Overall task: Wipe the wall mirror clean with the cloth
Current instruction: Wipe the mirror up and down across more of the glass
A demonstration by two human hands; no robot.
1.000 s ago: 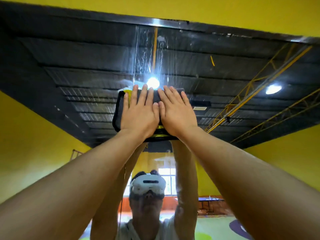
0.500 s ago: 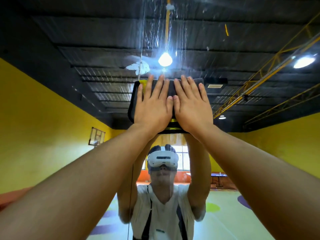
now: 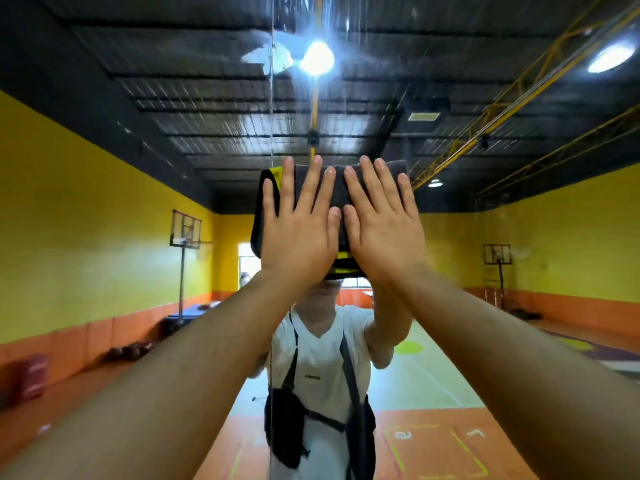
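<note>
Streaked glass mirror [image 3: 450,237]; flat hands [image 3: 343,233] press dark folded cloth [image 3: 337,188].

both arms outstretched, left grip [image 3: 300,233] and right grip [image 3: 381,230] flat, fingers straight, side by side

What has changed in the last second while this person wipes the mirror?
The left hand and right hand slid the cloth straight down the mirror. It was just under the reflected lamp; now it sits well below it, covering the reflected face. The view tipped down too. Unchanged: both hands lie flat, side by side, pressing the cloth on the glass. Nothing was picked up or let go.
</note>
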